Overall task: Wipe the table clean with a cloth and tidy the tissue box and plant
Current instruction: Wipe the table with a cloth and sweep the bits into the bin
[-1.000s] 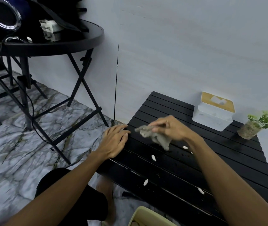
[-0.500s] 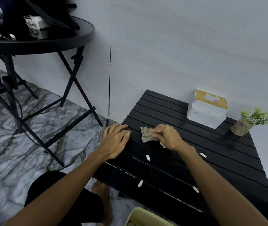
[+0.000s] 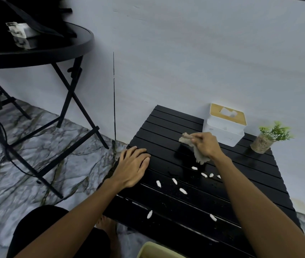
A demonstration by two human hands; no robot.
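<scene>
My right hand (image 3: 204,144) grips a grey cloth (image 3: 197,152) over the middle of the low black slatted table (image 3: 166,123), just in front of the white tissue box with a wooden lid (image 3: 224,125). The cloth hangs from my fingers toward the slats. My left hand (image 3: 132,166) rests flat on the table's left edge, fingers straight. A small green plant in a glass pot (image 3: 266,140) stands to the right of the box by the wall. Several small white bits (image 3: 182,190) lie scattered on the slats nearer to me.
A round black folding table (image 3: 36,53) with dark items on it stands at the left, its legs spread over the marble floor (image 3: 17,164). A pale yellow container rim (image 3: 159,251) shows at the bottom edge. The wall runs right behind the low table.
My right hand has carried the cloth from the table's left part toward the tissue box, lifting it off the slats. More white bits now lie in front of it. My left hand stays put.
</scene>
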